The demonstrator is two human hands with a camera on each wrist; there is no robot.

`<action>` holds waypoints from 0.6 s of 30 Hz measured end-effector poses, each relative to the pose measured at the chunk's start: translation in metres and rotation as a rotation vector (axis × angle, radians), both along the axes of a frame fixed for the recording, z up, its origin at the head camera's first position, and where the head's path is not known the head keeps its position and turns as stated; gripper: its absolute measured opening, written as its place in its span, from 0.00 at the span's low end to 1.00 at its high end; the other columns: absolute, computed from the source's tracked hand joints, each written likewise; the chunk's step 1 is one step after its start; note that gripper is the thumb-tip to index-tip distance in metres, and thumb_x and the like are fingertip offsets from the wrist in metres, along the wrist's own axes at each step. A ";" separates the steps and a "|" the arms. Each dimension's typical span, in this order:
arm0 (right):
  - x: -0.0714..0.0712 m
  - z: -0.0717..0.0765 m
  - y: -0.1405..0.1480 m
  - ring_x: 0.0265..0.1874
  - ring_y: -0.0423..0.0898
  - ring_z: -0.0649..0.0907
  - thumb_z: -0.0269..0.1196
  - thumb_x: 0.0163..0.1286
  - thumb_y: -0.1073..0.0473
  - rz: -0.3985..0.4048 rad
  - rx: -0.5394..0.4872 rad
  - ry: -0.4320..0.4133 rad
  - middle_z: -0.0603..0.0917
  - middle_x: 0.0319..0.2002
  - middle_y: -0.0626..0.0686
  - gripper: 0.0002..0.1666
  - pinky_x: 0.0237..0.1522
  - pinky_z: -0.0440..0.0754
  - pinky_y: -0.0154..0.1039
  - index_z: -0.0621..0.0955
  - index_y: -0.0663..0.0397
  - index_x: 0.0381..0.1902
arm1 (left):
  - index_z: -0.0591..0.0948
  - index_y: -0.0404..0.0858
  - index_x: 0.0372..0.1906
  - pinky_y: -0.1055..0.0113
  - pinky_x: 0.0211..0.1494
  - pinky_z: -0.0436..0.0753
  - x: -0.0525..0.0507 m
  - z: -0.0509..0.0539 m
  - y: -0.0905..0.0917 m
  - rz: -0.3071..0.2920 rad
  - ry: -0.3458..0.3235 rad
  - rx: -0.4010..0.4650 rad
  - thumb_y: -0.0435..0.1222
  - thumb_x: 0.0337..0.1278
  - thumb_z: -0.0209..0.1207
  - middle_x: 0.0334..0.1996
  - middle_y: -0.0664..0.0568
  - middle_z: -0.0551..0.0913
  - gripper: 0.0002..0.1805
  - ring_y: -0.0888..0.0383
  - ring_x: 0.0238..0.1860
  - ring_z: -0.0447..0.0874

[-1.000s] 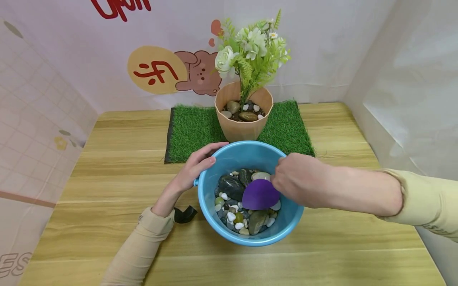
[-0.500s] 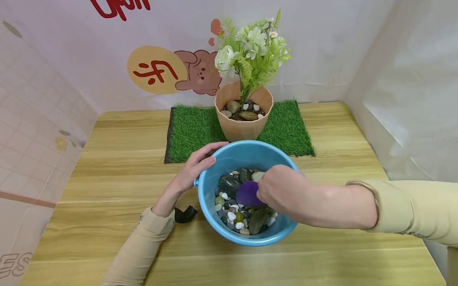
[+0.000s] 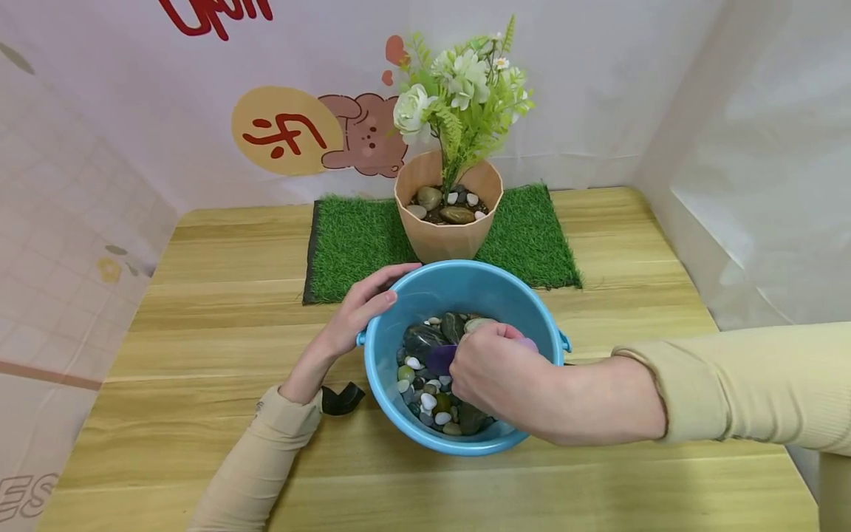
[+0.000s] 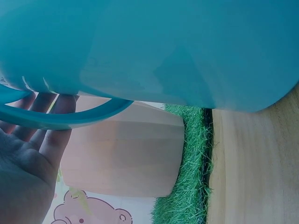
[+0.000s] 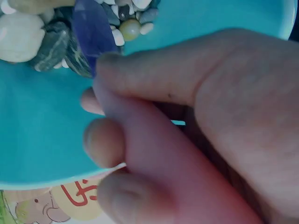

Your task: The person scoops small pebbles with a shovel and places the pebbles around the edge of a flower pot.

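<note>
My right hand (image 3: 495,373) grips a purple trowel (image 3: 440,360) by its paler, pinkish handle (image 5: 163,154), inside a light blue bucket (image 3: 382,384). The blade dips among mixed stones (image 3: 425,384): large dark ones, small white and grey pebbles and a few greenish ones. Much of the trowel is hidden behind the hand in the head view. My left hand (image 3: 355,318) rests against the bucket's left side, its thumb at the rim. In the left wrist view its fairly straight fingers reach behind the blue bucket handle (image 4: 60,119) to touch the wall.
Behind the bucket, a peach flowerpot (image 3: 448,240) with white flowers (image 3: 459,96) and stones stands on a green turf mat (image 3: 352,247). A bent black piece (image 3: 342,399) lies on the wooden table (image 3: 233,295), left of the bucket. White printed sheets surround the table.
My right hand has moved left and toward me inside the bucket, taking the trowel along; less of its blade shows. The left hand has stayed on the bucket's side.
</note>
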State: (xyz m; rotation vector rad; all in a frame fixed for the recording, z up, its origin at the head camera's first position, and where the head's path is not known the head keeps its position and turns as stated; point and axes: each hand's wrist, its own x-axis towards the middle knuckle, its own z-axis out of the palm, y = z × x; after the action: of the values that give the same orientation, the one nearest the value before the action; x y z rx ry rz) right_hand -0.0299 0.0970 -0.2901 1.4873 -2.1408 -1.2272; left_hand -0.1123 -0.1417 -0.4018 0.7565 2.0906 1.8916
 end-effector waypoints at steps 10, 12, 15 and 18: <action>-0.012 -0.016 -0.002 0.12 0.40 0.74 0.72 0.58 0.54 -0.004 -0.070 -0.171 0.81 0.14 0.43 0.11 0.15 0.75 0.32 0.84 0.38 0.18 | 0.67 0.28 0.77 0.56 0.55 0.93 0.002 0.001 -0.003 0.013 0.001 0.007 0.36 0.76 0.44 0.70 0.27 0.74 0.30 0.62 0.59 0.87; -0.018 -0.021 -0.001 0.14 0.39 0.74 0.73 0.59 0.54 -0.003 -0.128 -0.262 0.82 0.16 0.40 0.13 0.17 0.74 0.32 0.82 0.35 0.19 | 0.67 0.28 0.77 0.55 0.55 0.93 0.002 0.000 -0.003 0.009 -0.002 0.004 0.36 0.76 0.44 0.69 0.27 0.74 0.30 0.59 0.59 0.87; -0.024 -0.026 0.002 0.16 0.39 0.76 0.74 0.60 0.56 0.005 -0.192 -0.343 0.83 0.18 0.40 0.14 0.19 0.74 0.33 0.82 0.33 0.19 | 0.67 0.29 0.77 0.56 0.56 0.93 0.002 0.000 -0.002 -0.002 0.000 -0.001 0.36 0.76 0.44 0.70 0.28 0.74 0.29 0.56 0.61 0.87; -0.024 -0.028 0.004 0.14 0.38 0.74 0.72 0.60 0.57 0.055 -0.205 -0.315 0.81 0.15 0.40 0.17 0.16 0.66 0.33 0.80 0.34 0.16 | 0.68 0.29 0.77 0.57 0.57 0.92 0.002 0.000 -0.002 0.000 0.007 -0.004 0.36 0.77 0.45 0.70 0.29 0.75 0.29 0.56 0.61 0.87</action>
State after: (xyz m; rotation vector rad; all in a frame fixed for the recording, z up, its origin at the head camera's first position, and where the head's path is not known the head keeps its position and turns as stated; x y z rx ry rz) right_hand -0.0543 0.1006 -0.3178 1.7266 -2.3172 -0.7675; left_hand -0.1102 -0.1435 -0.4014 0.7635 2.0976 1.8875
